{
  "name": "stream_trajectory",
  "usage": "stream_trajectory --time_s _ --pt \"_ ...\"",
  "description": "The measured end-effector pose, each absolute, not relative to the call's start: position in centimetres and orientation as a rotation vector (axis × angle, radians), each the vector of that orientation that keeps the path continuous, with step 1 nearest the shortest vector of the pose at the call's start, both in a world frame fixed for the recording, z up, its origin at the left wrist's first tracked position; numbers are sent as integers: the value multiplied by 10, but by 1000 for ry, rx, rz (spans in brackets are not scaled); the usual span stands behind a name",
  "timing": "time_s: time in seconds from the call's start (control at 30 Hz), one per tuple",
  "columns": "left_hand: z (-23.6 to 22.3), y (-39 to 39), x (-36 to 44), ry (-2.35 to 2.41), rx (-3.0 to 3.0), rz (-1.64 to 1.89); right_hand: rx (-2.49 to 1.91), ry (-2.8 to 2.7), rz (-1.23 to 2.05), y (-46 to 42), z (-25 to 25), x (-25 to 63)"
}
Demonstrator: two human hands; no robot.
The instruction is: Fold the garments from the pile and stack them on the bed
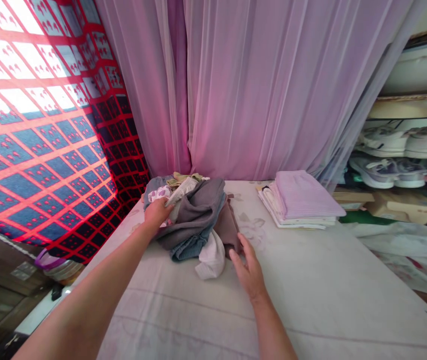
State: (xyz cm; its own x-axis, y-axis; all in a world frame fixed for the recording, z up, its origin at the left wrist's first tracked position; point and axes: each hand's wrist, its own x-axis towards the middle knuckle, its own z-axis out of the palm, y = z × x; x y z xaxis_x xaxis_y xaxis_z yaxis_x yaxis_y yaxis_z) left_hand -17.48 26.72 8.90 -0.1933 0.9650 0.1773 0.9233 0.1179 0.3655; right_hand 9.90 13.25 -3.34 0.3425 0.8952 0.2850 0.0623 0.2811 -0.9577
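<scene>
A loose heap of crumpled clothes lies on the covered bed surface. On top is a grey garment (198, 205); a blue denim piece (188, 247) and a white cloth (212, 256) stick out beneath it. My left hand (156, 214) reaches into the heap's left side, its fingers closed on a pale garment (183, 190) beside a purple-spotted white cloth (159, 194). At the right side, my right hand (250, 270) touches the edge of a brown garment (228, 227), thumb and fingers apart. Some of the left fingertips are hidden in the fabric.
Right of the heap sits a neat stack of folded cloth (307, 197), lilac on top. Sheer pink-purple curtains (251, 90) hang behind. Shelves with shoes (386, 170) and boxes stand at right. A red-and-dark checked cloth (48, 135) hangs at left, above a purple-rimmed tub (51, 262).
</scene>
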Motion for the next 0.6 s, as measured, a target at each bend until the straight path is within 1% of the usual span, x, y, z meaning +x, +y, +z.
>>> stream_trajectory --time_s 0.03,0.1,0.17,0.2,0.27,0.33,0.43,0.53,0.6 --pt "94 268 -172 2244 1873 673 -1158 -1088 725 133 -34 99" --pt "114 273 -165 2087 1708 940 -1168 -1092 719 133 -35 99" --pt "141 283 -150 1763 1447 1251 -1162 -1069 733 134 -37 100" --pt "157 289 -141 1675 1430 1299 -1158 -1055 746 135 -38 100" --pt "188 299 -119 1527 1449 1363 -1152 -1032 773 135 -40 100" --pt "218 306 -97 1172 1450 1470 -1148 -1018 794 135 -41 99" --pt "254 304 -70 883 1518 1554 -1125 -950 810 135 -39 96" --pt "268 287 -47 716 1606 1536 -1088 -806 826 135 -33 99" --pt "259 269 -31 688 1715 1386 -1063 -713 833 135 -29 108"
